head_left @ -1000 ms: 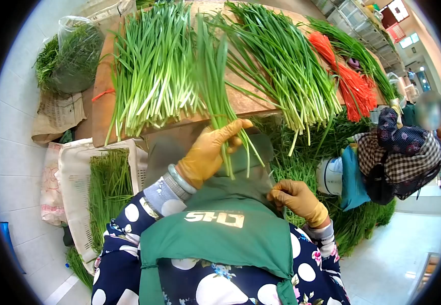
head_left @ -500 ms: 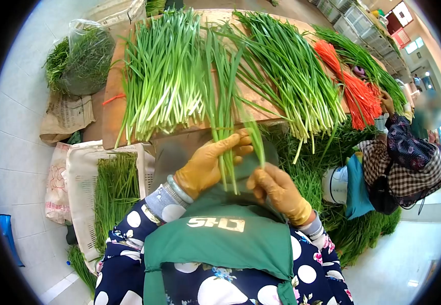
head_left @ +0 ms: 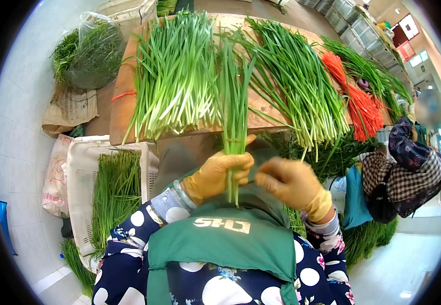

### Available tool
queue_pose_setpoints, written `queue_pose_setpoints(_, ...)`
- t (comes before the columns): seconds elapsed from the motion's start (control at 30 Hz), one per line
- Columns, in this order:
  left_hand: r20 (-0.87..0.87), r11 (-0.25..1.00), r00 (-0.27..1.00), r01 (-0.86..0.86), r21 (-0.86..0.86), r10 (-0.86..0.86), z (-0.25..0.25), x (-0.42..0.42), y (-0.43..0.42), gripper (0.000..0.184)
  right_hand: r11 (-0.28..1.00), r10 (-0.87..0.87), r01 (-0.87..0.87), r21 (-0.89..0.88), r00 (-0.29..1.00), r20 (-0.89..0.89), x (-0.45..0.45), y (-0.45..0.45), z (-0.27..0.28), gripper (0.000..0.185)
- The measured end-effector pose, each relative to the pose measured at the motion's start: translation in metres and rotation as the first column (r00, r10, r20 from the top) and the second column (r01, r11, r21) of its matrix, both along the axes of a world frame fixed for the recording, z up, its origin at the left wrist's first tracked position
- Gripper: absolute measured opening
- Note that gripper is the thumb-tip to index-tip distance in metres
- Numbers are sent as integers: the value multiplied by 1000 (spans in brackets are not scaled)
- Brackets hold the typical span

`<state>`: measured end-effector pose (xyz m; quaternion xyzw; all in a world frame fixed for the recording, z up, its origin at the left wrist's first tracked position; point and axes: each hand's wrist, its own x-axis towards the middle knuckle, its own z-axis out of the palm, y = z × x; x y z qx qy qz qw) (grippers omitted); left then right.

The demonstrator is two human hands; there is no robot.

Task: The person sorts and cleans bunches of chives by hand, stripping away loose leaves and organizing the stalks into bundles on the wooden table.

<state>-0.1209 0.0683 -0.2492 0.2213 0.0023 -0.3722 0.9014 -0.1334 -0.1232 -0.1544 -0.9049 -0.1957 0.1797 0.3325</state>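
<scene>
My left hand [head_left: 219, 175], in a yellow glove, is closed around a small bunch of green stalks [head_left: 234, 109], whose pale ends stick out below the fist. The leaf tips reach up over the wooden board [head_left: 261, 114]. To the right of the bunch is my gloved right hand [head_left: 294, 185], blurred at the fingers; whether they hold anything cannot be made out. A thick pile of stalks [head_left: 177, 76] lies on the board at the left, another pile [head_left: 296, 76] at the right. Red ties [head_left: 355, 99] lie beyond that one.
A white crate [head_left: 81, 188] holding stalks stands at the lower left. Behind it are a plastic bag of greens [head_left: 93, 56] and a sack [head_left: 55, 178]. At the right a person in a checked garment [head_left: 403, 180] is beside a blue bag [head_left: 355, 198]. Greens [head_left: 365, 241] lie on the floor.
My right hand touched loose stalks half a second ago; those stalks are now together with the bunch in my left hand. The whole view has shifted slightly.
</scene>
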Motion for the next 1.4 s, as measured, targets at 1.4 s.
queue_pose_setpoints(1.4, -36, 998, 999, -5, -66, 2, 45, 38, -19, 32, 882, -181, 441, -169, 646, 742, 64, -84, 13, 25)
